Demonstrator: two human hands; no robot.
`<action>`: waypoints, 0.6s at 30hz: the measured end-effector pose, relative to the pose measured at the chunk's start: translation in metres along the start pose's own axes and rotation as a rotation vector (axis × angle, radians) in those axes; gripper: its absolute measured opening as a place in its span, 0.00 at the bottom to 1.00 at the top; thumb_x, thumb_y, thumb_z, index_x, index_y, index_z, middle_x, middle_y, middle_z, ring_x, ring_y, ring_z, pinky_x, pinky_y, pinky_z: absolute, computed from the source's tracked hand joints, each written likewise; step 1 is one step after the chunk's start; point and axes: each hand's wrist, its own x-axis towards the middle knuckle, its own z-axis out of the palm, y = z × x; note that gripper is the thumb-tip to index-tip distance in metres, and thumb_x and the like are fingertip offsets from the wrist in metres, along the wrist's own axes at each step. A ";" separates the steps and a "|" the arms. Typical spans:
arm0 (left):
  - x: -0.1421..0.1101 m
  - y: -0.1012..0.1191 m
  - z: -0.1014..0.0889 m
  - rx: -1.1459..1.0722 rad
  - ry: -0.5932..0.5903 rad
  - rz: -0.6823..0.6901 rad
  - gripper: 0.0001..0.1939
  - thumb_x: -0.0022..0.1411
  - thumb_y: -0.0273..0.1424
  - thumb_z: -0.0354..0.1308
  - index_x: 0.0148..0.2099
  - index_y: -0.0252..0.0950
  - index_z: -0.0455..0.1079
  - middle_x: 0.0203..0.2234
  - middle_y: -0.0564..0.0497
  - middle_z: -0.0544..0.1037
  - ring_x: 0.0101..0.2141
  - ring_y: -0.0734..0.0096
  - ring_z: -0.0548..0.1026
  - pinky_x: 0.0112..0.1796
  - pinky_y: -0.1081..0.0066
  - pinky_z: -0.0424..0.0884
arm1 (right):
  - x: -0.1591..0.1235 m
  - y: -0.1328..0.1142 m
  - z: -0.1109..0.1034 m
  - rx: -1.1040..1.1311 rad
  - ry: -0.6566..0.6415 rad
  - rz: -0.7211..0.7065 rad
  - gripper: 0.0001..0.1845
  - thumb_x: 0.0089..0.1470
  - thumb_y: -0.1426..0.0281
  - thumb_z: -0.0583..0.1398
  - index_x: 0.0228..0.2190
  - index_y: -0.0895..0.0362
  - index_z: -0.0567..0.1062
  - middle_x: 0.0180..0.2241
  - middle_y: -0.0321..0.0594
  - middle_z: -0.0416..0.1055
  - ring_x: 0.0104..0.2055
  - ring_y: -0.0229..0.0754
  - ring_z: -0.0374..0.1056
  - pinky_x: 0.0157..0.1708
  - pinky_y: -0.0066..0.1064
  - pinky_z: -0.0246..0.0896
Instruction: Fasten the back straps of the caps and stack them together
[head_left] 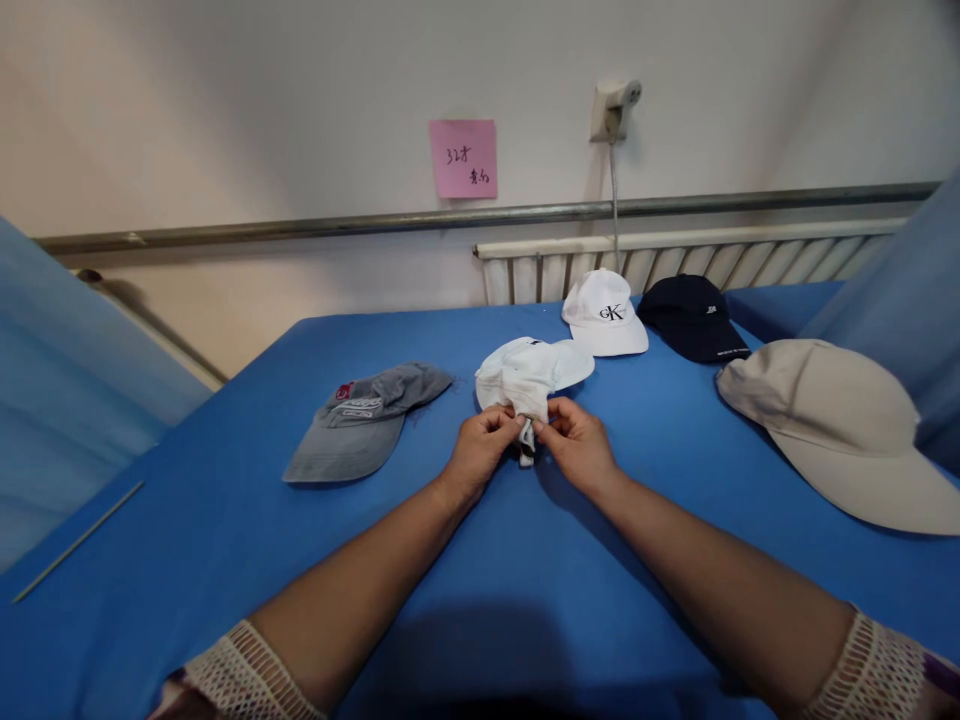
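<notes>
A pale, nearly white baseball cap point(514, 372) is at the middle of the blue-covered table, its brim pointing to the right and away. My left hand point(480, 445) pinches the cap's back edge beside the strap. On the other side of the strap, my right hand point(581, 440) grips the same edge between thumb and fingers. The strap point(527, 445) hangs down between both hands, with a dark spot near its lower end. My fingers hide part of the strap's fastening.
A grey cap point(367, 415) lies to the left. Behind and to the right are a white cap point(604, 315), a black cap point(694, 315) and a large beige cap point(840, 420). A thin stick point(79, 542) lies at far left. A radiator point(690, 255) and metal rail point(360, 225) border the back.
</notes>
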 end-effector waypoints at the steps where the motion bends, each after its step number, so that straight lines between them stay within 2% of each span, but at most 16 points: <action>1: 0.000 0.000 0.000 -0.015 0.003 -0.005 0.17 0.51 0.37 0.64 0.19 0.33 0.66 0.24 0.52 0.72 0.28 0.75 0.67 0.33 0.73 0.62 | -0.001 -0.001 0.000 -0.015 -0.004 -0.011 0.10 0.48 0.64 0.62 0.34 0.55 0.75 0.28 0.36 0.72 0.24 0.35 0.62 0.24 0.27 0.56; 7: -0.001 -0.002 0.000 -0.091 0.060 -0.068 0.16 0.47 0.38 0.67 0.21 0.33 0.66 0.22 0.52 0.72 0.26 0.75 0.67 0.30 0.74 0.63 | -0.004 -0.004 0.000 -0.059 -0.026 -0.080 0.09 0.50 0.66 0.62 0.34 0.55 0.75 0.23 0.33 0.67 0.22 0.34 0.59 0.22 0.26 0.53; 11: -0.002 -0.002 -0.002 -0.132 0.017 -0.089 0.13 0.51 0.38 0.64 0.25 0.33 0.70 0.23 0.52 0.73 0.27 0.74 0.68 0.32 0.74 0.64 | -0.003 -0.003 -0.001 -0.036 -0.009 -0.056 0.09 0.49 0.66 0.62 0.34 0.55 0.74 0.23 0.33 0.68 0.22 0.34 0.60 0.23 0.26 0.54; 15: -0.003 0.001 -0.003 -0.148 -0.039 -0.108 0.09 0.49 0.34 0.65 0.27 0.33 0.71 0.25 0.52 0.75 0.30 0.72 0.71 0.35 0.72 0.67 | -0.001 -0.002 -0.002 -0.002 -0.004 -0.026 0.10 0.48 0.65 0.62 0.33 0.56 0.74 0.24 0.34 0.70 0.22 0.35 0.61 0.23 0.27 0.55; 18: -0.004 0.003 -0.003 -0.160 -0.035 -0.111 0.09 0.47 0.32 0.67 0.27 0.33 0.71 0.29 0.51 0.76 0.31 0.73 0.72 0.37 0.72 0.67 | -0.001 -0.004 -0.002 0.016 0.001 -0.021 0.10 0.48 0.65 0.62 0.33 0.56 0.74 0.25 0.34 0.71 0.22 0.35 0.61 0.23 0.27 0.56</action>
